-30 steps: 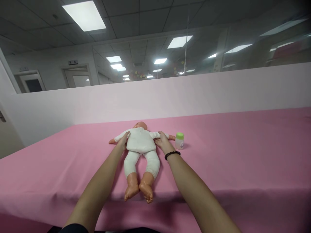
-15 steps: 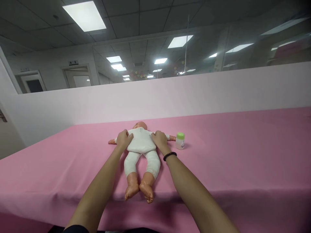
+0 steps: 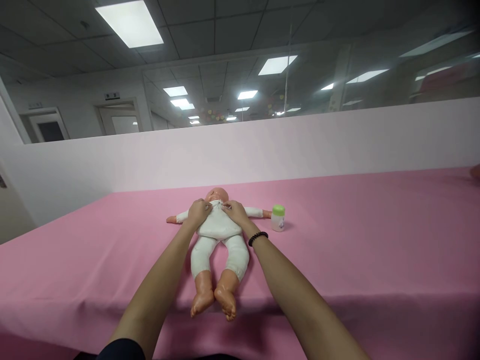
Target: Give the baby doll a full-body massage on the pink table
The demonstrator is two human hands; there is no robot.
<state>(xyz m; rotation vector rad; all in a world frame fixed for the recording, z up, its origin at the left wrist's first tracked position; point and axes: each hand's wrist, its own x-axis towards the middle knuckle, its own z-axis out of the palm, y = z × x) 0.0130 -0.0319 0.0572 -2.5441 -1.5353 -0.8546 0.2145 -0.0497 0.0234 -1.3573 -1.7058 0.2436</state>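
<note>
A baby doll (image 3: 218,227) with a white cloth body lies on its back, its head away from me and its bare feet toward me. Both its arms are spread out to the sides. My left hand (image 3: 200,212) rests on the upper chest at the left, fingers bent inward near the neck. Opposite it, my right hand (image 3: 234,212) touches the right side of the chest, its fingertips close to the neckline. Both hands look loosely open, with their undersides hidden. A small clear bottle with a green cap (image 3: 278,218) stands beside the doll's right-hand-side hand.
A pink cloth (image 3: 356,240) covers the wide table and hangs over its front edge. Behind it runs a low white wall (image 3: 300,145) with glass above. At the far right edge, part of a skin-toned object (image 3: 475,172) shows, too cut off to name.
Both hands have slid from the sides of the doll's chest inward and up toward its neck. The doll's arms show more fully now. The bottle has stayed in place.
</note>
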